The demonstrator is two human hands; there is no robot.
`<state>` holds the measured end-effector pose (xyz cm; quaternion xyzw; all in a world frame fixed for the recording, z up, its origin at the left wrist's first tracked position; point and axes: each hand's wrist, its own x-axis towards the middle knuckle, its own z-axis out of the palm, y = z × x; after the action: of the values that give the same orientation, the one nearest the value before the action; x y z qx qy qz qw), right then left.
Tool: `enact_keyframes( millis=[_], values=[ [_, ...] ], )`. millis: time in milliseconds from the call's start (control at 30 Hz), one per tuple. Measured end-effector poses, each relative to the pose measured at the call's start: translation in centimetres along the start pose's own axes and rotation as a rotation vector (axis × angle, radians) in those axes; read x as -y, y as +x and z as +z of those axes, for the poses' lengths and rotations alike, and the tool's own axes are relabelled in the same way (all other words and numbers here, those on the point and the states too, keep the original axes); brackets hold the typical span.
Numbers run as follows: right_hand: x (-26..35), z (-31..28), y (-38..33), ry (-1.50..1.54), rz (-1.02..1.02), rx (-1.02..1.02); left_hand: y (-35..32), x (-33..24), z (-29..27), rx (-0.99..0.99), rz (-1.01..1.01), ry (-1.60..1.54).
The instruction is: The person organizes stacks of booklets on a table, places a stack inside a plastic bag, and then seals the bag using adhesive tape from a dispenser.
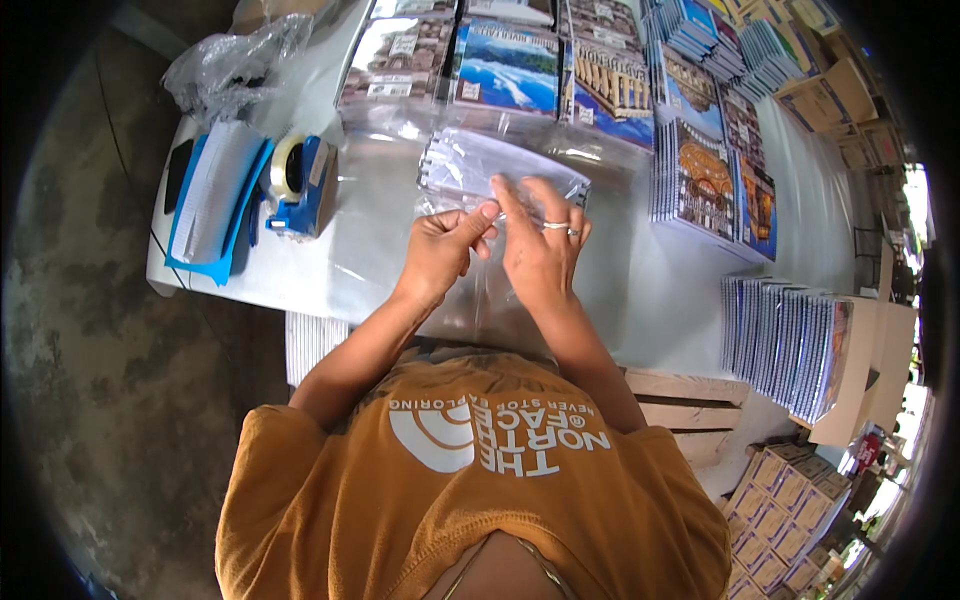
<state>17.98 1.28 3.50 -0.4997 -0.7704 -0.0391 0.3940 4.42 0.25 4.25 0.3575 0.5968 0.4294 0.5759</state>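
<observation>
A spiral-bound notebook [475, 160] lies in clear plastic film on the table in front of me, its pale page or cover facing up. My left hand [445, 248] is at its near edge, thumb and fingers pinched on the clear plastic film [478, 295]. My right hand [543, 235], with a ring on one finger, rests over the wrapped notebook. Its fingers are apart and bent a little, the index finger reaching toward the left thumb. Part of the notebook's near edge is hidden by both hands.
A blue tape dispenser [300, 190] stands at the left beside a blue folder with bubble wrap [215, 195]. Crumpled plastic [240, 65] lies behind. Stacked notebooks [505, 68] line the far side and right. A cardboard box of notebooks [865, 370] is at the right.
</observation>
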Motion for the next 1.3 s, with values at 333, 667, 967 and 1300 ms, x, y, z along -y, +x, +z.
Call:
enact_keyframes(
  millis=[333,667,967,1300],
  values=[
    [1.6,0.4,10.1,0.188,0.171,0.627,-0.2,8.7,3.1,0.769,-0.301,-0.070],
    [-8.2,1.8,0.0,1.327,0.454,0.236,4.5,1.5,-5.2,0.108,0.460,-0.246],
    [-2.7,-1.1,10.0,0.776,0.097,-0.283,4.5,-11.1,-4.5,-0.218,1.347,0.480],
    [0.8,-1.4,1.5,0.412,-0.426,0.185,5.0,0.6,-7.6,-0.037,0.801,0.060]
  ],
)
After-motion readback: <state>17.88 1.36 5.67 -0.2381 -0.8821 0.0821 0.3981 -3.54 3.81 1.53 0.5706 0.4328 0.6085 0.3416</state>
